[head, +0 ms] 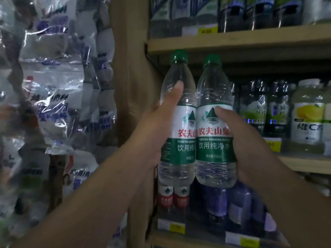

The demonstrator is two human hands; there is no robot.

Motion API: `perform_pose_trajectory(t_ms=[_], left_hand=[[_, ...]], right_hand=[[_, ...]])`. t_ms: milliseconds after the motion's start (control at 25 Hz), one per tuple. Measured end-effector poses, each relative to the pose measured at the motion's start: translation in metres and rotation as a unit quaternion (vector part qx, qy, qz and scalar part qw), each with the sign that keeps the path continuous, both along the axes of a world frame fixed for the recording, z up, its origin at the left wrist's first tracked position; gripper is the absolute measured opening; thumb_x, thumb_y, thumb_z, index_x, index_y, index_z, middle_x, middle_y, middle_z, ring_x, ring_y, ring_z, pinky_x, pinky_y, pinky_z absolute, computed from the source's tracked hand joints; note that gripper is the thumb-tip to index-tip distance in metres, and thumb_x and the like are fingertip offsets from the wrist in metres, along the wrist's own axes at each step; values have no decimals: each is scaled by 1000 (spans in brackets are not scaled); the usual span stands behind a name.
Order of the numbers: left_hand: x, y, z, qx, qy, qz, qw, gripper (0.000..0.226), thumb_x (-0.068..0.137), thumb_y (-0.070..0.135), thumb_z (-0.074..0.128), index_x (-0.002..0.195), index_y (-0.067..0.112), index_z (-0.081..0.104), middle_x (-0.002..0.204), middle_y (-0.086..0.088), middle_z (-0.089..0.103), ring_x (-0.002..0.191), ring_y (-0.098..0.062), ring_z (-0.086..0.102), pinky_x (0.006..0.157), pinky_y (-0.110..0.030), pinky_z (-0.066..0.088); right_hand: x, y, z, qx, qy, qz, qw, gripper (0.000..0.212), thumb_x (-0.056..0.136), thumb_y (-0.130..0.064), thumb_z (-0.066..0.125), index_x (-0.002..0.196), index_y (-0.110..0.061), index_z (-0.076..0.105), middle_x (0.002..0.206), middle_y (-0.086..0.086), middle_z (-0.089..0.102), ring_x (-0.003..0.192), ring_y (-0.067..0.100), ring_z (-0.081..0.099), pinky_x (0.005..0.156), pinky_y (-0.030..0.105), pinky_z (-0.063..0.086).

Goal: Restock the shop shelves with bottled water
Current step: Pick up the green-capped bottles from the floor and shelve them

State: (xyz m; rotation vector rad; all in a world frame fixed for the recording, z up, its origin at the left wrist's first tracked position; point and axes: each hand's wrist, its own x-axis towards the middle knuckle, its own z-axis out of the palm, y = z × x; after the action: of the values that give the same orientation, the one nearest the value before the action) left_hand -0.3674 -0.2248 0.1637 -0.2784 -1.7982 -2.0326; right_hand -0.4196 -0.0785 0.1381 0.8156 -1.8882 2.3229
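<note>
Head view: the left hand (157,126) and right hand (238,140) each curl round a green-capped water bottle (left bottle (184,126) touching right bottle (213,145), both upright), raised before the middle shelf (304,163), likely so both go in together.

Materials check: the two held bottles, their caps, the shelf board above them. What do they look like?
Left bottle and right bottle: clear, glossy plastic, likely; see-through ribbed walls with highlights.
Left cap and right cap: opaque green plastic, probably; solid colour, dull sheen.
Shelf board: matte light wood or wood-look laminate; cannot tell which.
</note>
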Motion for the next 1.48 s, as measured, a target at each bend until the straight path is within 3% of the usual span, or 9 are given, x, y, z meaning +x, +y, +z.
perform_pose_trajectory(t_ms=[160, 320, 520, 720, 920, 1120, 1280, 1440, 1480], left_hand=[[-26, -7, 22, 4, 30, -53, 998, 54, 72, 43, 70, 115, 10, 66, 97, -12, 76, 83, -29, 74, 68, -40, 61], [-52, -15, 36, 27, 34, -64, 997, 55, 75, 43, 74, 121, 15, 64, 107, -14, 73, 96, -33, 72, 86, -49, 57], [-80, -22, 40, 28, 30, -59, 997, 67, 71, 52, 77, 125, 16, 62, 119, -17, 69, 108, -38, 66, 99, -59, 47], [-95, -27, 37, 43, 30, -12, 999, 80, 58, 54, 85, 124, 15, 63, 116, -19, 69, 104, -39, 68, 95, -58, 50], [-98, -36, 31, 31, 59, 35, 997, 50, 75, 46, 71, 113, 13, 68, 98, -16, 74, 78, -30, 73, 65, -38, 58], [-99, -42, 31, 21, 50, 76, 996, 45, 81, 47, 69, 110, 12, 69, 97, -16, 75, 77, -29, 73, 67, -39, 59], [-106, -47, 26, 19, 53, 100, 993, 39, 82, 47, 69, 103, 14, 70, 89, -12, 75, 73, -26, 73, 67, -37, 57], [-115, -52, 22, 12, 58, 107, 992, 35, 82, 48, 70, 96, 16, 68, 82, -9, 75, 69, -24, 72, 67, -36, 55], [-116, -53, 22, 11, 61, 108, 992, 34, 82, 47, 69, 94, 16, 68, 80, -8, 75, 67, -23, 72, 65, -35, 56]], right_hand=[[-24, -8, 22, -10, 40, -10, 999, 24, 80, -36, 68, 100, -23, 65, 79, 2, 75, 67, 20, 73, 58, 33, 56], [-46, -11, 40, -11, 79, -19, 997, 13, 86, -29, 66, 98, -25, 63, 74, -1, 74, 62, 15, 72, 49, 28, 54], [-80, -20, 51, 27, 182, -52, 982, 27, 83, -27, 71, 108, -29, 59, 93, -5, 73, 79, 8, 72, 69, 30, 59], [-116, -25, 54, 58, 235, -56, 969, 42, 80, -24, 77, 111, -31, 49, 92, -17, 66, 77, -8, 65, 61, 12, 50], [-157, -36, 47, 63, 215, -39, 974, 60, 76, -17, 81, 124, -24, 45, 104, -11, 64, 94, 3, 63, 77, 24, 52], [-178, -54, 33, 84, 181, -53, 979, 67, 69, -27, 86, 124, -21, 46, 108, -6, 64, 96, 10, 64, 80, 32, 55], [-195, -59, 30, 91, 115, -16, 989, 95, 45, -47, 91, 126, -17, 52, 115, 5, 68, 101, 22, 67, 87, 44, 56], [-194, -52, 32, 126, 98, 8, 987, 44, 73, -15, 83, 109, -22, 60, 109, 4, 69, 99, 20, 66, 89, 38, 55], [-195, -51, 33, 145, 102, 12, 984, 41, 74, -13, 82, 107, -24, 60, 108, 3, 70, 98, 18, 66, 87, 36, 55]])
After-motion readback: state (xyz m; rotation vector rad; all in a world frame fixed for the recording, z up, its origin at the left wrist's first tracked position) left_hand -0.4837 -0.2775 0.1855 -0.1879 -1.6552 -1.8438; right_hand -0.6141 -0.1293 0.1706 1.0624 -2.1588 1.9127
